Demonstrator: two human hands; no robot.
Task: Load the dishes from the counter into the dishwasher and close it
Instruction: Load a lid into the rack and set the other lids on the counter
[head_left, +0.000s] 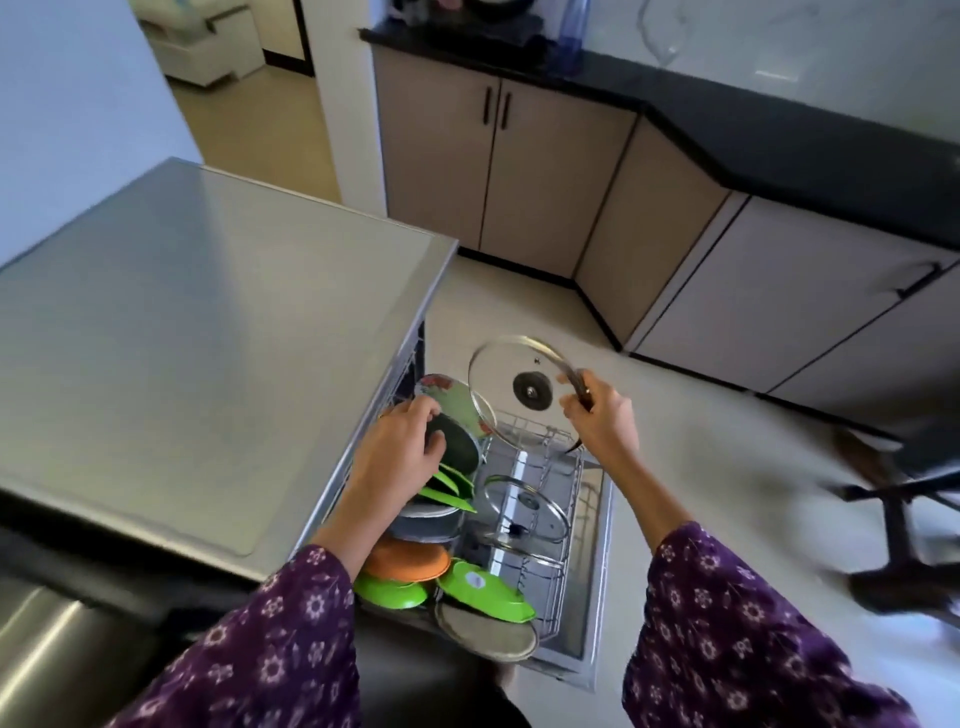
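The dishwasher's wire rack (563, 525) is pulled out over the open door, below the steel counter. My right hand (597, 413) grips the rim of a glass lid (511, 389) and holds it upright over the rack's far end. My left hand (402, 447) rests its fingers on a dark round pan (460, 447) that stands on edge beside a floral plate (449, 397). In the rack lie a second glass lid (527, 506), green plates (483, 590), an orange plate (410, 564) and a beige plate (485, 634).
A stainless steel counter (208, 322) fills the left. Beige cabinets (545, 171) with a black worktop run along the back and right. A dark chair or stool frame (904, 519) stands on the floor at the right, blurred.
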